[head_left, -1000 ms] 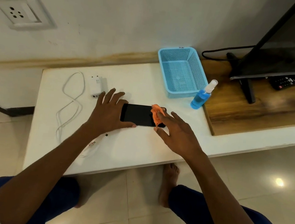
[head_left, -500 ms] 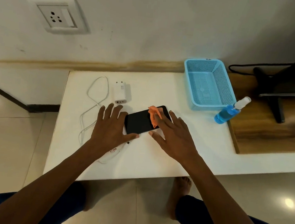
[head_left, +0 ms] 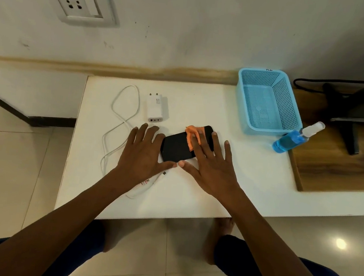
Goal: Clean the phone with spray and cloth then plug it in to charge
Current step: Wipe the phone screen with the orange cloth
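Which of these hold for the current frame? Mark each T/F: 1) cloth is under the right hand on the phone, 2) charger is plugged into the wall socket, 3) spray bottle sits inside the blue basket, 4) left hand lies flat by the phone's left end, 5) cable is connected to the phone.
1) True: the right hand presses the orange cloth onto the phone.
2) False: the charger lies on the white table; the wall socket is empty.
3) False: the spray bottle lies beside the blue basket.
4) True: the left hand has straight fingers there.
5) False: the cable end lies loose.
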